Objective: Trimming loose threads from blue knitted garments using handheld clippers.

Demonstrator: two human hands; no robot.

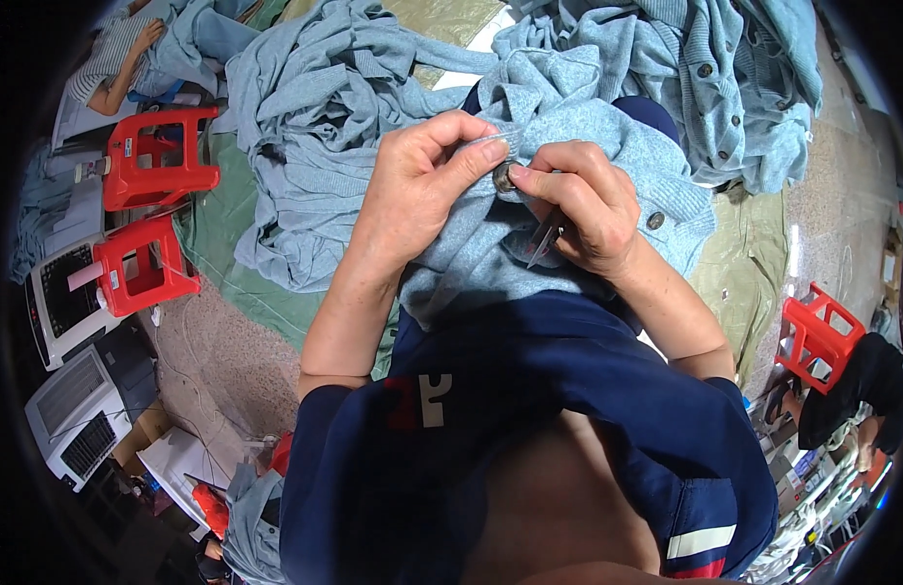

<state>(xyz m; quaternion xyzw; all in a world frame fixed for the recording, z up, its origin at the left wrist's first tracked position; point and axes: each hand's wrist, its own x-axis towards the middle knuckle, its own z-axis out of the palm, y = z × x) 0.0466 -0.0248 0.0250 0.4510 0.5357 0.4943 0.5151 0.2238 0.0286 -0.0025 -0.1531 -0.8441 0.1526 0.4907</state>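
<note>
A light blue knitted cardigan [607, 122] lies across my lap. My left hand [407, 190] is closed, pinching the cardigan's edge between thumb and forefinger. Close beside it, my right hand [593, 205] is closed too, its thumb and forefinger at a dark round button [505, 177] on the cardigan. A small pointed metal tool, looking like thread snips [545, 240], is tucked under the right hand's curled fingers; its handle is hidden. Another dark button [656, 221] shows on the cloth to the right. Any needle or thread is too small to make out.
Piles of blue knitwear lie ahead, one left [315, 127] and one right with buttons [719, 88], over a green sheet [242, 302]. Red stools [144, 268] stand left, another red stool [822, 336] right. Air coolers [76, 414] stand left. Other people sit at the edges.
</note>
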